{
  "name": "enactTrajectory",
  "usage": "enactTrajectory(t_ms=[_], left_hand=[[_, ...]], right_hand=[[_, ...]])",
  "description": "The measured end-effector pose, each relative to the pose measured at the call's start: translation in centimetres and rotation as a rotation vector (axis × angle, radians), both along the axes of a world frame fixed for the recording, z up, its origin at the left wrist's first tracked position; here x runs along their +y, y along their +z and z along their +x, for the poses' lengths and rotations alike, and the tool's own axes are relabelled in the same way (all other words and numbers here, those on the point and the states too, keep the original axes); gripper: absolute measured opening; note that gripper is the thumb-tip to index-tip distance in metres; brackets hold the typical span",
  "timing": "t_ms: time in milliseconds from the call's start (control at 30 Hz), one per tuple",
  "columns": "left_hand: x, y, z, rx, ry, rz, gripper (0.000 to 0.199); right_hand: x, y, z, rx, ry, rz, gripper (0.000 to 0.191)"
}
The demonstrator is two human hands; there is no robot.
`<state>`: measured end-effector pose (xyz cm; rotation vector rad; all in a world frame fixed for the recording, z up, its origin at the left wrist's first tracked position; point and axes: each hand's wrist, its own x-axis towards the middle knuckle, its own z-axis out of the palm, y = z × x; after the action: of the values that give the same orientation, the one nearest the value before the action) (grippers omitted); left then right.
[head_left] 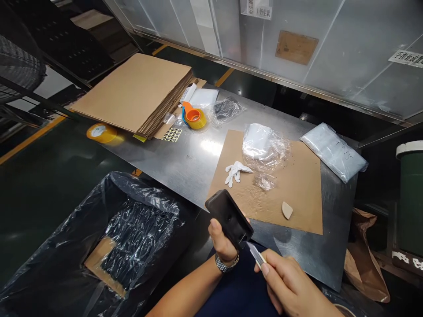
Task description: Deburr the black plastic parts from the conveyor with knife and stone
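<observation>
My left hand (222, 241) grips a black, hollow, rectangular plastic part (228, 215), tilted with its open side up. A utility knife (256, 254) is in my right hand (286, 279), its blade tip at the lower end of the black part; whether it touches I cannot tell. Beyond my hands a brown cardboard sheet (304, 176) lies on the metal table (158, 163). On the sheet are a white glove (236, 172), clear plastic bags (264, 145) and a small beige wedge-shaped piece (287, 210).
Stacked cardboard (139, 92) fills the table's far left, beside an orange tape dispenser (194, 116), a tape roll (101, 133) and a sticker sheet (172, 134). A white plastic packet (333, 149) lies at right. A bin with a black liner (132, 180) stands at lower left.
</observation>
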<state>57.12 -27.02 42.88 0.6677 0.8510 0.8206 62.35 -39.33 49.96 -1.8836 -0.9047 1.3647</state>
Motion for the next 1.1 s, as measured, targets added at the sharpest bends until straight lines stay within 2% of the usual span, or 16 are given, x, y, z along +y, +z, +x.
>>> enactTrajectory(t_ms=[133,200,267,433,800,967,1100], left_hand=[[0.2,0.9,0.5,-0.129,-0.012,-0.003,0.052],[0.3,1.1,0.6,-0.162,0.005,0.022,0.054],[0.4,1.2,0.6,-0.165,0.032,0.059,0.057],[0.4,1.3,0.7,-0.134,0.103,0.109,0.064],[0.4,1.3,0.3,-0.129,0.118,0.114,0.067],[0.3,1.5,0.3,-0.075,0.090,0.131,0.061],[0.3,0.8,-0.2,0.014,0.051,0.067,0.055]], right_hand=[[-0.7,-0.8,-0.7,-0.823,0.103,0.292,0.022],[-0.7,-1.2,-1.2,-1.092,0.135,0.392,0.023],[-0.6,-1.4,-1.5,-1.238,0.158,0.425,0.025],[-0.1,-1.0,-1.7,-1.349,0.181,0.418,0.033],[-0.1,-1.5,-2.3,-1.332,0.211,0.418,0.032],[0.1,-1.5,-2.4,-1.395,0.187,0.405,0.034],[-0.1,-1.2,-2.5,-1.500,0.195,0.362,0.034]])
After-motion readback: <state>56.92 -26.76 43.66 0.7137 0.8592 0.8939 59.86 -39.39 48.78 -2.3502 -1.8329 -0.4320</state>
